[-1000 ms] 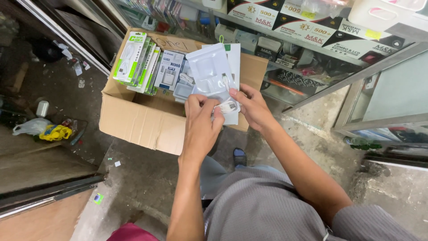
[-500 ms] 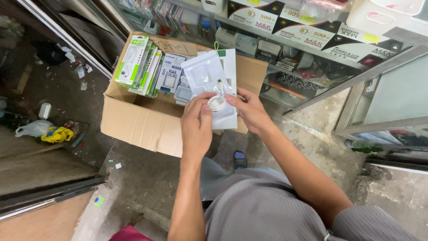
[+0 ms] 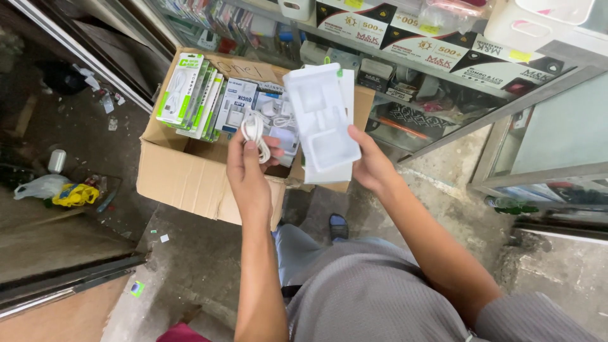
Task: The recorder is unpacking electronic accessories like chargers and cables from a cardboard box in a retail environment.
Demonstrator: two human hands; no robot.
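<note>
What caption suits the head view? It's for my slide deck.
Left hand holds a coiled white cable, right hand a white plastic tray, above an open cardboard box.

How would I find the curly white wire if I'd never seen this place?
Look for the big brown cardboard box on the floor, full of green and white packets. Just in front of it is the person's left hand, raised over the box. The coiled white cable is pinched in it: loose looped cord, not a flat packet like the white plastic tray beside it.
</note>
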